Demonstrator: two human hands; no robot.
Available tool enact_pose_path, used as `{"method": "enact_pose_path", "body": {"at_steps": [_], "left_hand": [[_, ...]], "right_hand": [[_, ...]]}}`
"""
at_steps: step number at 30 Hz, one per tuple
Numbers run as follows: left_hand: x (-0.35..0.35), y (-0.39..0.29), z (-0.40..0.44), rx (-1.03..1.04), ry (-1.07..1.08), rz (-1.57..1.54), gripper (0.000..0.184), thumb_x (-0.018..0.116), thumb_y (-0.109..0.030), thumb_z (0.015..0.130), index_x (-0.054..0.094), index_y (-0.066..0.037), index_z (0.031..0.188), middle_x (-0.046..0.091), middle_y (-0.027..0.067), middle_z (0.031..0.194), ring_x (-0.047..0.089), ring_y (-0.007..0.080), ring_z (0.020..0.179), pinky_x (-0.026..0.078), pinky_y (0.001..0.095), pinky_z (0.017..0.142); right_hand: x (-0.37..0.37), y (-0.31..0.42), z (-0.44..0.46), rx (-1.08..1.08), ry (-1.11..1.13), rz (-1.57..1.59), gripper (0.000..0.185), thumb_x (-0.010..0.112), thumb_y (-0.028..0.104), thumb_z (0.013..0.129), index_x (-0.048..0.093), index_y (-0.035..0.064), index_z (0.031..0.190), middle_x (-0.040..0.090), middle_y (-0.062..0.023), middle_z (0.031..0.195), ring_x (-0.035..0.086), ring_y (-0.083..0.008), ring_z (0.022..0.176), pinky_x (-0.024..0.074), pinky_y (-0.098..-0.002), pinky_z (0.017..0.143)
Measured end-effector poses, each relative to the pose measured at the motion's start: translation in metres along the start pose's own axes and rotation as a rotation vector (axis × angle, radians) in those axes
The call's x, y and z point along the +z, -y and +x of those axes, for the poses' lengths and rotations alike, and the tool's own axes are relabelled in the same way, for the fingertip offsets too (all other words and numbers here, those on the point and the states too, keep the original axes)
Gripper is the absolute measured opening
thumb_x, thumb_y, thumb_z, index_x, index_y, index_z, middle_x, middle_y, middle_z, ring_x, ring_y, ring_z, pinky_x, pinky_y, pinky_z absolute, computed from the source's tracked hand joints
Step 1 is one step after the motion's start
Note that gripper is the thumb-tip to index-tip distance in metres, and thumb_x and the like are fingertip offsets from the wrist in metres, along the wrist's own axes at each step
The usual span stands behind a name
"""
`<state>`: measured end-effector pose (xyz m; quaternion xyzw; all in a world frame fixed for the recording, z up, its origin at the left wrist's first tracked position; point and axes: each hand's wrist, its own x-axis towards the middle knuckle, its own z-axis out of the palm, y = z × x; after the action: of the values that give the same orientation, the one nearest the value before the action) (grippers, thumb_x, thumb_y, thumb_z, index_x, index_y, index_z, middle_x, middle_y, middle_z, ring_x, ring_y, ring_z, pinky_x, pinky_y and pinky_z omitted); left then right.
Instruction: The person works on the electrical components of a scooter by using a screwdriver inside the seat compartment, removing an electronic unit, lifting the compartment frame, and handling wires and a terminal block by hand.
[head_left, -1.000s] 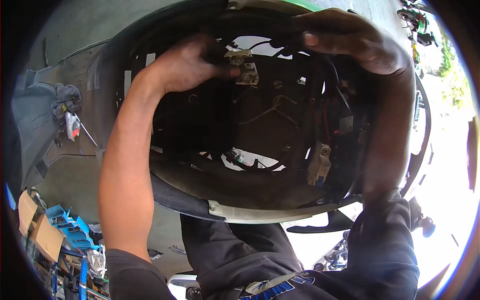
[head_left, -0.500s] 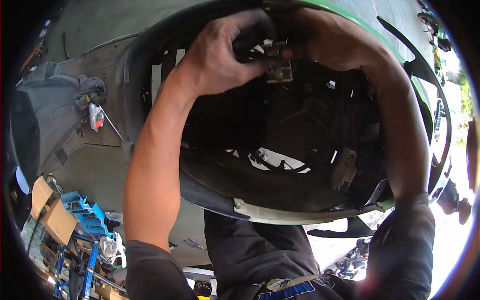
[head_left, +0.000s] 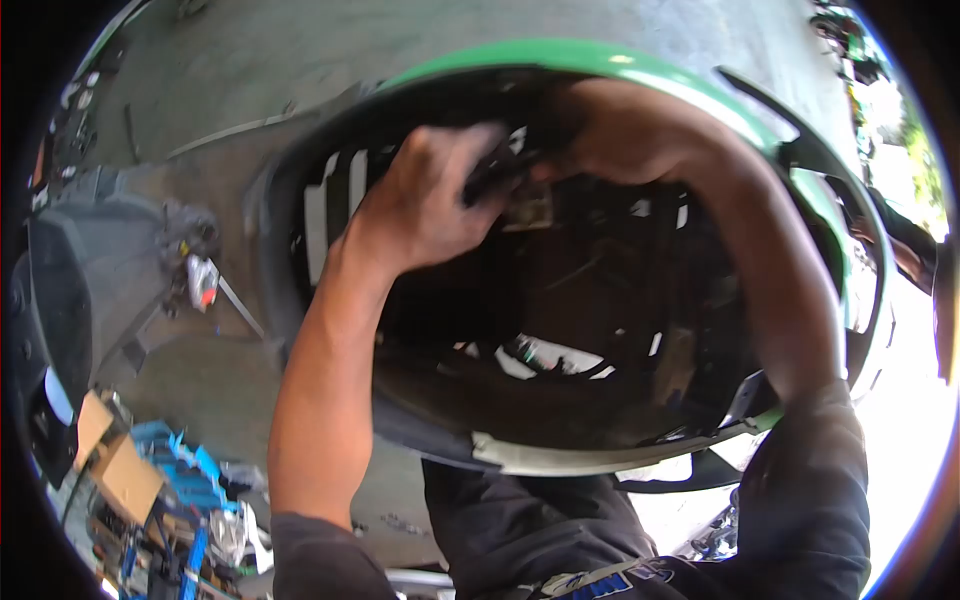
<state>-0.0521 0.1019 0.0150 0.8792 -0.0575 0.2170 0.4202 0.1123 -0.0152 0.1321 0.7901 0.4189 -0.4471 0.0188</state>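
A scooter body [head_left: 560,458] with a green outer panel [head_left: 500,62] stands before me, its dark cavity facing up. My left hand [head_left: 430,195] reaches into the far side of the cavity, its fingers and thumb curled round something dark and blurred. From the right comes my right hand [head_left: 630,140]; its fingers are bent and deep in shadow, close to the left fingertips. What it grips is hidden. Just below both hands is a small pale metal plate [head_left: 530,213], dim inside the cavity.
A curved black rail [head_left: 880,250] runs along the right end. The grey front section [head_left: 100,260] of the scooter lies left, with a plastic-wrapped part [head_left: 203,280] on it. Cardboard boxes [head_left: 130,478] and a blue part [head_left: 178,462] are at lower left. Another person's arm [head_left: 900,245] shows far right.
My view has tilted, so the scooter body sits lower in the picture. Both hands stay close together near the metal plate, which is now darker; the left hand has shifted slightly left of it.
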Motion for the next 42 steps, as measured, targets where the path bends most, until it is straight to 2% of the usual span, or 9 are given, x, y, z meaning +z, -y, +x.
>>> {"method": "enact_pose_path", "body": {"at_steps": [2, 7, 17, 23, 28, 32, 35, 39, 42], "left_hand": [[-0.002, -0.003, 0.002, 0.088, -0.044, 0.101, 0.042, 0.074, -0.004, 0.079, 0.060, 0.007, 0.116, 0.068, 0.0250, 0.095, 0.068, 0.0421, 0.087, 0.055, 0.0433, 0.072], [-0.005, -0.012, 0.005, -0.116, 0.162, -0.016, 0.034, 0.064, 0.003, 0.083, 0.057, 0.005, 0.116, 0.065, 0.0266, 0.096, 0.064, 0.0463, 0.090, 0.052, 0.0514, 0.079], [-0.001, -0.026, 0.012, -0.023, 0.240, 0.185, 0.037, 0.061, 0.007, 0.074, 0.059, -0.004, 0.109, 0.063, 0.0230, 0.099, 0.063, 0.0436, 0.094, 0.052, 0.0501, 0.081], [-0.005, -0.019, 0.005, -0.086, 0.313, 0.191, 0.031, 0.061, 0.001, 0.082, 0.059, -0.003, 0.113, 0.064, 0.0229, 0.102, 0.064, 0.0461, 0.090, 0.053, 0.0514, 0.078], [-0.005, -0.017, 0.004, -0.112, 0.257, 0.099, 0.024, 0.057, -0.013, 0.095, 0.057, 0.000, 0.115, 0.065, 0.0254, 0.097, 0.064, 0.0481, 0.089, 0.052, 0.0525, 0.077], [-0.004, -0.010, -0.002, -0.088, 0.261, 0.222, 0.024, 0.058, -0.013, 0.094, 0.058, 0.000, 0.114, 0.066, 0.0264, 0.097, 0.064, 0.0478, 0.091, 0.052, 0.0536, 0.078], [0.003, -0.004, -0.006, -0.246, 0.393, 0.126, 0.025, 0.058, -0.013, 0.094, 0.058, 0.000, 0.114, 0.066, 0.0276, 0.097, 0.064, 0.0483, 0.092, 0.052, 0.0534, 0.078], [0.003, -0.017, -0.002, -0.236, 0.288, 0.215, 0.027, 0.058, -0.013, 0.093, 0.058, 0.002, 0.114, 0.066, 0.0294, 0.099, 0.065, 0.0488, 0.093, 0.053, 0.0533, 0.076], [0.000, -0.023, 0.006, -0.242, 0.274, 0.148, 0.029, 0.059, -0.014, 0.092, 0.057, 0.004, 0.115, 0.066, 0.0302, 0.100, 0.065, 0.0489, 0.093, 0.053, 0.0540, 0.076]], "right_hand": [[0.000, -0.003, 0.003, 0.000, 0.018, -0.036, 0.053, 0.078, 0.044, 0.084, 0.069, 0.0023, 0.115, 0.070, -0.0221, 0.102, 0.066, -0.0348, 0.099, 0.0496, -0.0457, 0.085], [-0.002, -0.002, -0.002, 0.045, 0.054, 0.088, 0.033, 0.072, 0.031, 0.086, 0.075, 0.0050, 0.106, 0.072, -0.0198, 0.094, 0.069, -0.0311, 0.090, 0.0521, -0.0439, 0.075], [0.003, -0.007, 0.002, -0.063, 0.028, 0.153, 0.037, 0.070, 0.017, 0.084, 0.070, 0.0006, 0.117, 0.071, -0.0160, 0.103, 0.068, -0.0299, 0.094, 0.0532, -0.0424, 0.078], [0.004, -0.017, 0.006, -0.099, 0.129, 0.379, 0.037, 0.071, 0.016, 0.084, 0.070, -0.0002, 0.117, 0.071, -0.0161, 0.105, 0.067, -0.0286, 0.099, 0.0529, -0.0407, 0.084], [-0.004, -0.012, -0.002, -0.080, 0.192, 0.238, 0.042, 0.070, 0.019, 0.085, 0.067, -0.0008, 0.122, 0.069, -0.0169, 0.114, 0.066, -0.0290, 0.103, 0.0528, -0.0416, 0.084], [-0.001, -0.014, -0.003, -0.160, 0.111, 0.217, 0.043, 0.066, 0.024, 0.089, 0.066, 0.0004, 0.125, 0.068, -0.0179, 0.117, 0.067, -0.0296, 0.100, 0.0538, -0.0440, 0.080], [0.000, -0.014, -0.003, -0.104, 0.064, 0.218, 0.043, 0.064, 0.026, 0.091, 0.066, 0.0019, 0.126, 0.069, -0.0170, 0.115, 0.066, -0.0291, 0.099, 0.0541, -0.0441, 0.078], [-0.002, -0.015, 0.003, -0.092, 0.109, 0.208, 0.044, 0.063, 0.028, 0.092, 0.065, 0.0023, 0.127, 0.068, -0.0162, 0.116, 0.066, -0.0277, 0.100, 0.0545, -0.0417, 0.076], [-0.003, -0.014, -0.003, -0.019, 0.145, 0.239, 0.032, 0.068, 0.023, 0.090, 0.068, 0.0028, 0.115, 0.068, -0.0147, 0.105, 0.066, -0.0268, 0.093, 0.0533, -0.0400, 0.075]]}}
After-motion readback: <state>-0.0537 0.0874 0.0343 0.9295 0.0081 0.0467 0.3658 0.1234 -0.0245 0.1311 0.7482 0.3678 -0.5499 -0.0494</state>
